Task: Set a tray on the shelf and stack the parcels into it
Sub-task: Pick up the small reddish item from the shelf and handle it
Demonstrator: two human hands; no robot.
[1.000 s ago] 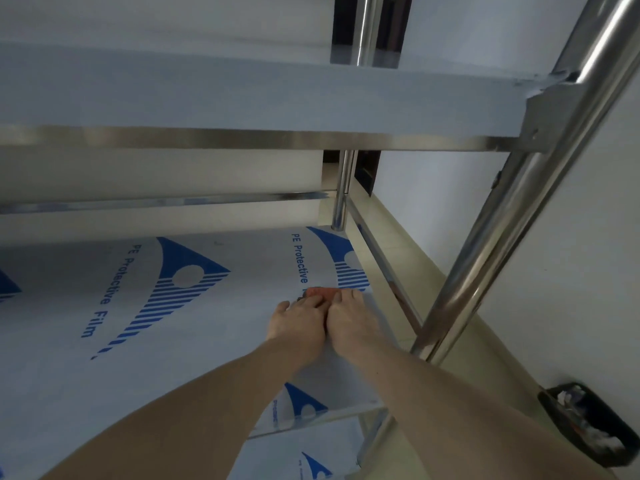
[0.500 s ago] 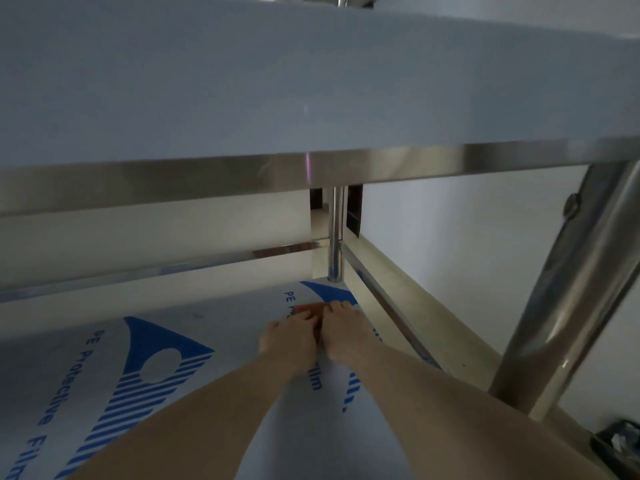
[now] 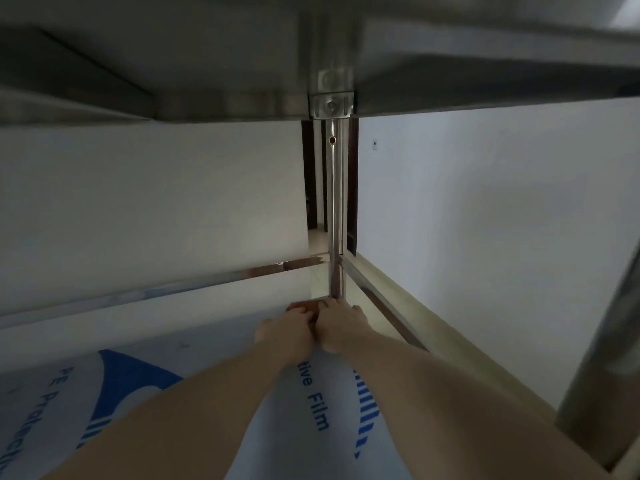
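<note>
Hands lying side by side at rear post (image 3: 335, 216): left hand (image 3: 285, 332), right hand (image 3: 341, 327) pressing flat, fingers straight, on orange thing (image 3: 300, 306); I'm seeing film-covered shelf (image 3: 207, 341) beneath.

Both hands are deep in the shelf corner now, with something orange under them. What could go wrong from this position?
1. The left hand and right hand almost hide the orange object, so its placement is hard to check.
2. It lies right by the rear post; the fingers may get pinched against it.
3. The upper shelf hangs low overhead, so rising quickly might bump the head.
</note>
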